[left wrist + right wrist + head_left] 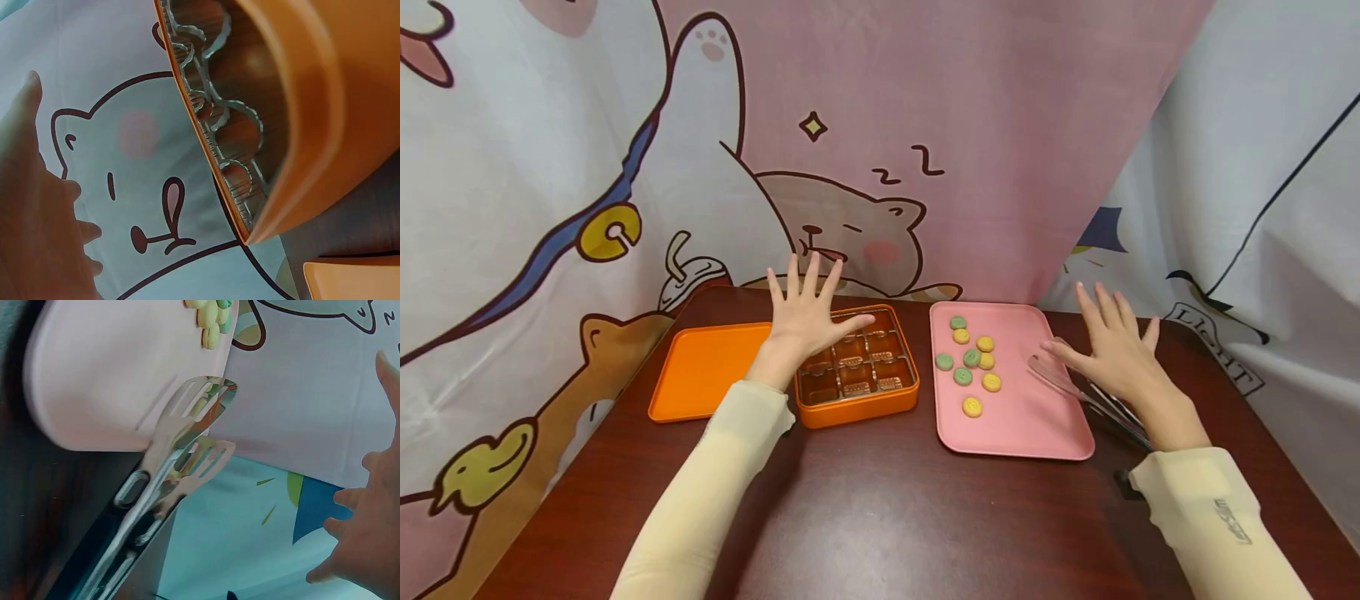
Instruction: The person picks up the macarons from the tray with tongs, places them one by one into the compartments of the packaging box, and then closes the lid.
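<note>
My left hand (805, 321), fingers spread, hovers over the left side of an orange box (857, 410) with a clear divided insert (853, 362). Nothing is in its grasp. Over at the right, my right hand (1120, 358) is also spread and holds nothing. Below it, metal tongs (1060, 379) with slotted heads lean on the right edge of a pink tray (1015, 429); the right wrist view shows the slotted tongs (181, 434) close up. Several small round cookies, yellow (972, 407) and green (962, 377), lie on the tray's left half.
An orange lid (700, 371) lies flat left of the box. All stand on a dark reddish-brown table (880, 500). A printed curtain (985, 150) hangs along the table's back and sides.
</note>
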Available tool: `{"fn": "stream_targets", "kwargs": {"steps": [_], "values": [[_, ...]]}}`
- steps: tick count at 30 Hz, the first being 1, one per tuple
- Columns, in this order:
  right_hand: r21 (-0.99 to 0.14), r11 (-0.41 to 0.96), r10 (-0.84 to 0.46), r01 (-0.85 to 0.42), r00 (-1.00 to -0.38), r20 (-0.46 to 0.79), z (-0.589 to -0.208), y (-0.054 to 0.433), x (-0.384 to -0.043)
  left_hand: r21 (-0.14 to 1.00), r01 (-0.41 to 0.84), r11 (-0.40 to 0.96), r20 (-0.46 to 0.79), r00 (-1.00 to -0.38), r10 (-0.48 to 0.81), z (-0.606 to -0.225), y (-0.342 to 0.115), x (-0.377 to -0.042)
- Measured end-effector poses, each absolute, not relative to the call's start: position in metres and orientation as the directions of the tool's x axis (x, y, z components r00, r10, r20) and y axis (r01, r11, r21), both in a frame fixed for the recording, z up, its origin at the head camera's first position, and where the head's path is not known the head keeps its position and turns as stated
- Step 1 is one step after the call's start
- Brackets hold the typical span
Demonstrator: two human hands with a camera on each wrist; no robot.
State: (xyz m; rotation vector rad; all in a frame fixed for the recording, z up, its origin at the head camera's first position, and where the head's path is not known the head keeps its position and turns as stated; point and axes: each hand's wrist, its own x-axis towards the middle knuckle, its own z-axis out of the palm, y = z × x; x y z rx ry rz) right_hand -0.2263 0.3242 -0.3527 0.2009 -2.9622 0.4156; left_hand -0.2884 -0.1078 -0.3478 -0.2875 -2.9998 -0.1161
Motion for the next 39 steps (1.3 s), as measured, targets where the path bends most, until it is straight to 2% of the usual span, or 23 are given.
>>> {"fn": "stream_targets", "kwargs": {"steps": [6,22,30,39], "values": [[-0.277,0.950,-0.097,-0.143,-0.980,0.173,-0.362,0.331,-0.220,0.081,0.208,0.975,0.145,-0.970,0.195,-0.351,-0.112,-0.282],[-0.337,0.927,-0.111,-0.163,-0.979,0.170,-0.389,0.356,-0.207,0.212,0.265,0.941,0.140,-0.961,0.239,-0.365,-0.126,-0.260],[-0.434,0.892,-0.089,-0.124,-0.991,0.100,-0.402,0.368,-0.200,0.239,0.270,0.933,0.097,-0.962,0.254,-0.374,-0.133,-0.249],[-0.452,0.890,-0.056,-0.066,-0.998,0.036,-0.413,0.383,-0.198,0.279,0.255,0.926,0.073,-0.967,0.244,-0.379,-0.144,-0.236]]}}
